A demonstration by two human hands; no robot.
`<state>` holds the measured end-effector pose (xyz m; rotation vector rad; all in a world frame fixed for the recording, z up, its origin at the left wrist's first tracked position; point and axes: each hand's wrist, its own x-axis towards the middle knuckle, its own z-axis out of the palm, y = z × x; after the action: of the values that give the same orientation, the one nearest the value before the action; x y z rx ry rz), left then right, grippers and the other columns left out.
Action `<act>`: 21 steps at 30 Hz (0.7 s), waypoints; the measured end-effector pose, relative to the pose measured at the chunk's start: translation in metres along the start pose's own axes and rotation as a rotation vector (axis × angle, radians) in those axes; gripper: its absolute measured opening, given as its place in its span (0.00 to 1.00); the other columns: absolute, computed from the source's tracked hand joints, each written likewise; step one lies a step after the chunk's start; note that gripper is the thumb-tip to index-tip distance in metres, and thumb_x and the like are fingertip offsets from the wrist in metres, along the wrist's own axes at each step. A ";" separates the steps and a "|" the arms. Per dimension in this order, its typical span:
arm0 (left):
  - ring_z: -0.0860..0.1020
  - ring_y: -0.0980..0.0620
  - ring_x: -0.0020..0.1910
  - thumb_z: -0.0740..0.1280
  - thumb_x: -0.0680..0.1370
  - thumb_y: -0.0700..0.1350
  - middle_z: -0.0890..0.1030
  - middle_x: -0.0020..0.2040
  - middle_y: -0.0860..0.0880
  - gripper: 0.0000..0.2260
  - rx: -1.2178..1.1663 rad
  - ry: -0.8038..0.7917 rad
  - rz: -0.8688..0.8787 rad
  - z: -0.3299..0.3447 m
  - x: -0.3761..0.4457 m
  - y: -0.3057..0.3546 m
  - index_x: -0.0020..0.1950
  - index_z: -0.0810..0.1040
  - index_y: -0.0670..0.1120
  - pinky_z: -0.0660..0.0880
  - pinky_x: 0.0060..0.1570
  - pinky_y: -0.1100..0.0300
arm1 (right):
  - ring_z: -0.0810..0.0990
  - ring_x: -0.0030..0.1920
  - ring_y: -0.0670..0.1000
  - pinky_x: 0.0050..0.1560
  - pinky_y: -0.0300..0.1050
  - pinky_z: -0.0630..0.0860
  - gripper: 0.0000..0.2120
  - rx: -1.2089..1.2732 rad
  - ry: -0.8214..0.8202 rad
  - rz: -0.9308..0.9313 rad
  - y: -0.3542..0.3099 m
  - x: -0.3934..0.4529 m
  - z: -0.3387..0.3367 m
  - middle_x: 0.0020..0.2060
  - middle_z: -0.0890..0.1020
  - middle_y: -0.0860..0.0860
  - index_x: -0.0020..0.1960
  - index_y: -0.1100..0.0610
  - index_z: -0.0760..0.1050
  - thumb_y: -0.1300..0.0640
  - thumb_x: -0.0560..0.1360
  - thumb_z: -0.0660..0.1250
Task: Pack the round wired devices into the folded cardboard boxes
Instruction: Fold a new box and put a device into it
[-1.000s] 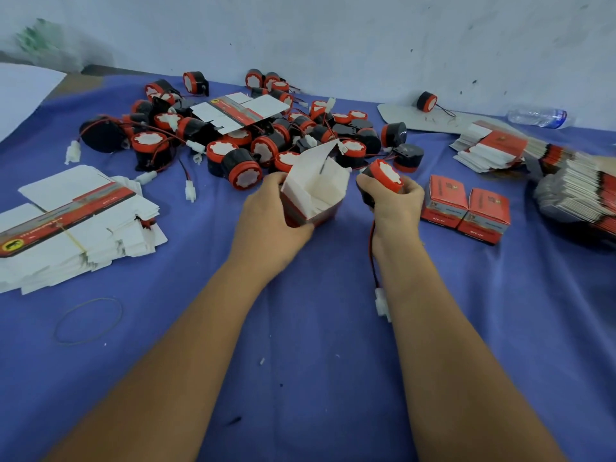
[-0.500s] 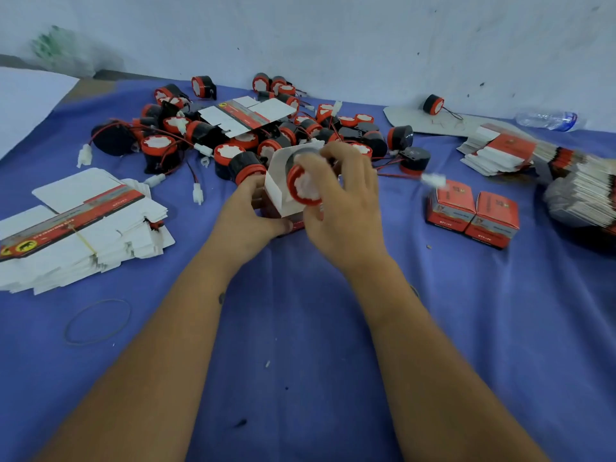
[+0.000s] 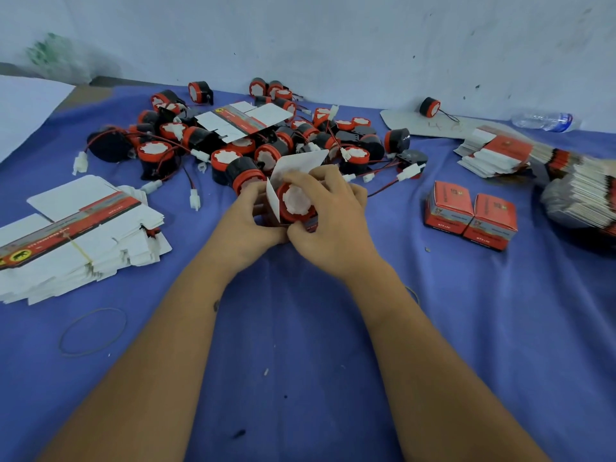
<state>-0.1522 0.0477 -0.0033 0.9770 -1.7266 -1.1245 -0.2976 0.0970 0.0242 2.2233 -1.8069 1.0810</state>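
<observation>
Round wired device (image 3: 296, 201) sits partly in the folded cardboard box (image 3: 301, 163); our left hand (image 3: 248, 221) grips the box, our right hand (image 3: 336, 211) grasps the device. Rigid plastic, thin card: we'd push by the rim.

A: Which colours do the round devices (image 3: 233, 141) have?
B: Black bodies, red rims, white faces, red wires. The closed boxes (image 3: 470, 215) are red with a grey band.
A: And the cloth (image 3: 300, 328)?
B: Blue; the flat cartons (image 3: 76, 235) are white with a red stripe.
</observation>
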 end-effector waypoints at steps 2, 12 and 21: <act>0.77 0.59 0.59 0.74 0.72 0.35 0.77 0.62 0.54 0.29 0.003 -0.008 0.007 0.000 0.001 -0.001 0.67 0.69 0.53 0.76 0.56 0.63 | 0.72 0.56 0.48 0.63 0.47 0.58 0.28 -0.002 -0.018 0.002 0.002 0.000 0.001 0.56 0.73 0.47 0.67 0.46 0.72 0.54 0.66 0.64; 0.78 0.59 0.52 0.77 0.71 0.46 0.78 0.51 0.60 0.24 0.082 0.151 0.015 0.011 0.001 -0.005 0.62 0.69 0.53 0.77 0.49 0.62 | 0.69 0.65 0.52 0.67 0.45 0.50 0.20 -0.050 -0.085 -0.015 0.003 -0.001 0.014 0.60 0.79 0.50 0.57 0.57 0.79 0.65 0.68 0.61; 0.76 0.64 0.54 0.78 0.69 0.47 0.78 0.57 0.59 0.28 0.087 0.217 0.025 0.008 -0.002 -0.003 0.65 0.70 0.51 0.71 0.45 0.74 | 0.72 0.39 0.48 0.39 0.46 0.70 0.07 0.530 0.444 0.633 0.014 0.003 0.005 0.41 0.73 0.48 0.52 0.54 0.69 0.62 0.76 0.64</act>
<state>-0.1581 0.0509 -0.0089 1.0854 -1.6174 -0.8982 -0.3076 0.0877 0.0168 1.3810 -2.2283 2.1729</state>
